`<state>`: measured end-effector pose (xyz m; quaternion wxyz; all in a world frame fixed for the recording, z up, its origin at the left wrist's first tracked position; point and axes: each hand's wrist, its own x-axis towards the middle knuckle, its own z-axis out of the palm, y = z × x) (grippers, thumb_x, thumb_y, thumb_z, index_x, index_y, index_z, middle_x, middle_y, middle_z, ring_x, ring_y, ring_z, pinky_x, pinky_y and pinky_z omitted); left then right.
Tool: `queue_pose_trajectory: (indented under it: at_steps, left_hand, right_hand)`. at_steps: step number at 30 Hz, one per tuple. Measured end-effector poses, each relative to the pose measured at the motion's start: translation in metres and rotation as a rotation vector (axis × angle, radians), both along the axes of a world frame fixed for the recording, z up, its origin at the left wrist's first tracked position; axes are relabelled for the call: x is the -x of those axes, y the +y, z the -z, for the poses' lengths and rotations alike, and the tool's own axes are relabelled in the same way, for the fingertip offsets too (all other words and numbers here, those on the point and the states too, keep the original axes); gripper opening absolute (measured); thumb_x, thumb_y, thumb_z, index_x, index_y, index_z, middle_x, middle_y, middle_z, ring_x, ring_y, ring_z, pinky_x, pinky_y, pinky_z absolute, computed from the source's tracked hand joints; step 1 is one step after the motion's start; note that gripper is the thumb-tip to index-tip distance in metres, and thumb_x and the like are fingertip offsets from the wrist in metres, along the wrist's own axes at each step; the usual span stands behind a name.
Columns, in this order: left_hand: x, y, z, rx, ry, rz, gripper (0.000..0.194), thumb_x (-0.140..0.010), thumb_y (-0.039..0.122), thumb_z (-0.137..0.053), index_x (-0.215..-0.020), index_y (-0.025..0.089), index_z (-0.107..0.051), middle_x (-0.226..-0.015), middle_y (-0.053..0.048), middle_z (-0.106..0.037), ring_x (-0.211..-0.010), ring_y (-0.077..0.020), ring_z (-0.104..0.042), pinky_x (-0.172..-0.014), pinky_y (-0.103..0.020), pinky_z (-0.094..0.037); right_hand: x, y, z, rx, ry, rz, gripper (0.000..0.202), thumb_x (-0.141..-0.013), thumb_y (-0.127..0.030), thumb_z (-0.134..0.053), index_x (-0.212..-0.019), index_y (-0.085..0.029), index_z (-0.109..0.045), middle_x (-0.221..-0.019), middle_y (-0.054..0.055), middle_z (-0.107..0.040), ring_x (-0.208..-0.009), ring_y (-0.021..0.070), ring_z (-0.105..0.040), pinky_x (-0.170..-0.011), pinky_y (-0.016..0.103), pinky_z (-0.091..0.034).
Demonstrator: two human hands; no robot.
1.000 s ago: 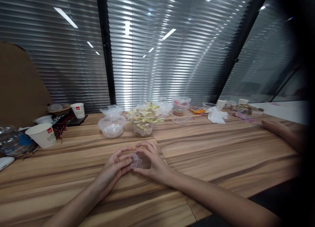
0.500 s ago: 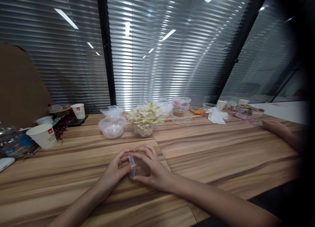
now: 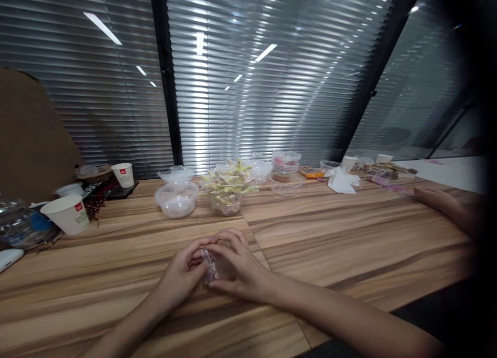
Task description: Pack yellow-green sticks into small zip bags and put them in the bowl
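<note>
A small clear plastic bag (image 3: 210, 267) is held between my two hands, just above the wooden table (image 3: 155, 254). The fingers of my left hand (image 3: 186, 267) pinch its left edge. My right hand (image 3: 244, 270) curves around the bag's right side, its thumb at the lower corner and its fingers over the top. The fingertips of both hands meet above the bag. What lies inside the bag is too small to make out.
Beyond my hands stand a clear plastic bowl (image 3: 177, 200) and a tub with yellowish pieces (image 3: 227, 200). Paper cups (image 3: 70, 215) and a bottle (image 3: 23, 226) are at left. Farther right lie white tissue (image 3: 343, 181) and another person's hand (image 3: 438, 200).
The plastic bag has crumpled slightly and tilted between my fingers. Both hands keep nearly the same place.
</note>
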<state>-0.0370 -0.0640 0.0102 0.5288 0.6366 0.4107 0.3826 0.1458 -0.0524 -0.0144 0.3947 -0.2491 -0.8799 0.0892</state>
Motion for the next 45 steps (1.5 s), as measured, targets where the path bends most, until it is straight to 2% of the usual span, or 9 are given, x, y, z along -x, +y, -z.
queue_pose_trajectory:
  at_steps: [10,17,20,24,29,33,37,41,45]
  left_hand:
    - [0.002,0.001,0.006,-0.07,0.035,0.016,0.032,-0.08,0.029,-0.056,-0.111,0.023,-0.052,-0.121,-0.002,-0.053,-0.104,-0.0101,-0.054,-0.089,-0.018,-0.045]
    - [0.003,0.002,0.004,-0.145,0.125,0.031,0.026,-0.082,0.021,-0.048,-0.108,0.018,-0.054,-0.119,-0.005,-0.055,-0.103,-0.0128,-0.055,-0.087,-0.021,-0.045]
    - [0.001,0.001,0.004,-0.113,0.097,0.017,0.035,-0.079,0.02,-0.051,-0.114,0.02,-0.049,-0.125,-0.005,-0.05,-0.109,-0.0137,-0.052,-0.091,-0.022,-0.044]
    - [-0.003,-0.004,0.001,-0.08,0.151,0.01,0.055,-0.071,0.009,-0.054,-0.122,0.024,-0.042,-0.131,-0.003,-0.046,-0.121,-0.0153,-0.043,-0.096,-0.022,-0.042]
    - [-0.005,-0.009,-0.002,-0.08,0.211,0.082,0.053,-0.073,0.011,-0.05,-0.124,0.026,-0.044,-0.134,-0.001,-0.043,-0.125,-0.0176,-0.039,-0.102,-0.028,-0.039]
    - [-0.005,-0.009,-0.002,-0.093,0.184,0.11,0.053,-0.075,0.014,-0.052,-0.126,0.024,-0.044,-0.135,-0.002,-0.042,-0.127,-0.018,-0.037,-0.111,-0.032,-0.028]
    - [-0.005,-0.011,-0.005,-0.169,0.167,0.201,0.055,-0.075,0.02,-0.06,-0.126,0.027,-0.044,-0.135,-0.002,-0.041,-0.128,-0.0176,-0.036,-0.113,-0.031,-0.026]
    - [-0.009,-0.012,-0.008,-0.252,0.151,0.224,0.047,-0.078,0.023,-0.056,-0.124,0.023,-0.048,-0.134,-0.005,-0.043,-0.126,-0.0182,-0.038,-0.113,-0.034,-0.025]
    - [-0.014,-0.011,-0.006,-0.235,0.099,0.178,0.042,-0.078,0.021,-0.053,-0.12,0.02,-0.052,-0.128,-0.006,-0.048,-0.122,-0.0189,-0.043,-0.111,-0.034,-0.028]
  right_hand:
    - [-0.002,-0.003,-0.003,-0.026,-0.011,0.013,0.061,-0.075,-0.044,-0.059,-0.128,-0.021,-0.041,-0.126,0.007,-0.035,-0.123,0.0153,-0.024,-0.109,0.031,-0.023]
    - [-0.001,0.0,0.004,-0.094,0.008,-0.006,0.056,-0.079,-0.045,-0.055,-0.127,-0.022,-0.039,-0.125,0.007,-0.036,-0.121,0.0155,-0.026,-0.107,0.035,-0.023]
    - [-0.001,-0.001,0.002,-0.12,0.012,-0.006,0.051,-0.079,-0.044,-0.055,-0.123,-0.02,-0.044,-0.126,0.008,-0.036,-0.123,0.0161,-0.026,-0.106,0.035,-0.024]
    - [-0.002,-0.002,0.0,-0.229,0.026,-0.076,0.035,-0.082,-0.037,-0.054,-0.114,-0.021,-0.052,-0.121,0.005,-0.043,-0.12,0.0129,-0.032,-0.106,0.032,-0.024]
    - [-0.002,0.002,0.003,-0.292,0.058,-0.086,0.029,-0.081,-0.037,-0.056,-0.106,-0.022,-0.057,-0.114,0.004,-0.05,-0.113,0.0134,-0.037,-0.102,0.032,-0.027]
    - [-0.001,0.003,0.004,-0.347,0.069,-0.109,0.036,-0.08,-0.039,-0.056,-0.111,-0.021,-0.055,-0.116,0.004,-0.05,-0.112,0.0145,-0.037,-0.102,0.034,-0.028]
    - [0.002,0.002,0.006,-0.453,0.039,-0.146,0.042,-0.08,-0.039,-0.056,-0.117,-0.021,-0.049,-0.118,0.002,-0.051,-0.117,0.0149,-0.035,-0.106,0.034,-0.026]
    - [0.004,0.001,0.011,-0.48,-0.038,-0.06,0.046,-0.083,-0.041,-0.051,-0.124,-0.023,-0.045,-0.122,0.002,-0.049,-0.118,0.0148,-0.034,-0.109,0.037,-0.021]
    - [0.005,0.0,0.012,-0.495,-0.048,0.02,0.042,-0.083,-0.039,-0.05,-0.122,-0.023,-0.048,-0.125,0.003,-0.046,-0.12,0.0153,-0.032,-0.11,0.038,-0.018]
